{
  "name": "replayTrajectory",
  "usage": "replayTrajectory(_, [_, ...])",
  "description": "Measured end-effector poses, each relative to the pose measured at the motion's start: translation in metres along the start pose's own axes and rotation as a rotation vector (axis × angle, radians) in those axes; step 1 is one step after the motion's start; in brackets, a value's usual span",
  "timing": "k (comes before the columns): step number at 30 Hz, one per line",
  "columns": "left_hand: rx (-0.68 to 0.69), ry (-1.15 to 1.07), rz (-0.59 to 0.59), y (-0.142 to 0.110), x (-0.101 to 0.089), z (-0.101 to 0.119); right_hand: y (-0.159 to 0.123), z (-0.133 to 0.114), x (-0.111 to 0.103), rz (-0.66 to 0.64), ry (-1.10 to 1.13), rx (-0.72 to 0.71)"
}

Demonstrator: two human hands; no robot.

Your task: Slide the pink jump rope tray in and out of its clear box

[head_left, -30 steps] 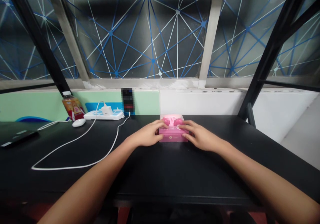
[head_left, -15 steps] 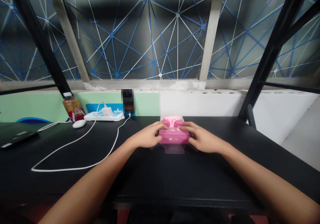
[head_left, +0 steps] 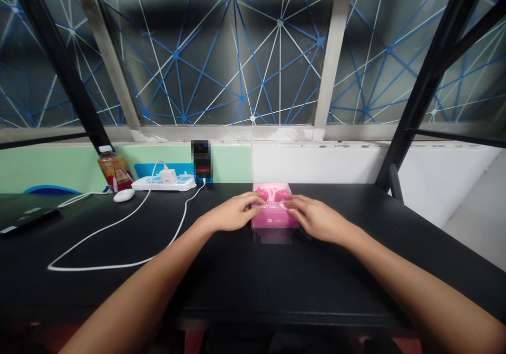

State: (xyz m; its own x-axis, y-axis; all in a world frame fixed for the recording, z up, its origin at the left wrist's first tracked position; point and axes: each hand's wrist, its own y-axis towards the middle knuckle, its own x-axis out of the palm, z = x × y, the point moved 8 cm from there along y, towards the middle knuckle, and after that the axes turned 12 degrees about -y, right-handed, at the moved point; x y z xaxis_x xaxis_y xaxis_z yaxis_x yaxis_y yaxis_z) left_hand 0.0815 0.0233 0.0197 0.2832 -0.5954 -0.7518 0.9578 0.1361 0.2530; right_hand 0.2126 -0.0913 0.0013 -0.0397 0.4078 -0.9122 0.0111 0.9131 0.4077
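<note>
The pink earbud box (head_left: 274, 222) was held evenly from both sides, its corners clamped by the fingers of the left hand (head_left: 231, 212) and right hand (head_left: 318, 219), with the black tabletop (head_left: 276, 280) beneath the fingers.

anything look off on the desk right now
A clear plastic section juts out past the near edge of the pink box between the left hand and right hand, so the two look misaligned. It may be part of the packaging.

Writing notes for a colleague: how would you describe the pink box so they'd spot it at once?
On the black desk, right of the white power strip, near the back edge, sits a clear-topped pink box. Pink shapes show inside, and the left hand and right hand rest on it from either side.
</note>
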Motion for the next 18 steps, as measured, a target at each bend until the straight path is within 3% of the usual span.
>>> replayTrajectory(12, [0.008, 0.033, 0.022, 0.0004, -0.0012, 0.0000, 0.0014, -0.0046, -0.0012, -0.014, -0.016, 0.011])
replayTrajectory(18, [0.021, 0.041, 0.002, 0.0017, -0.0019, -0.0005, -0.0036, -0.0019, -0.0044, -0.095, 0.144, -0.016])
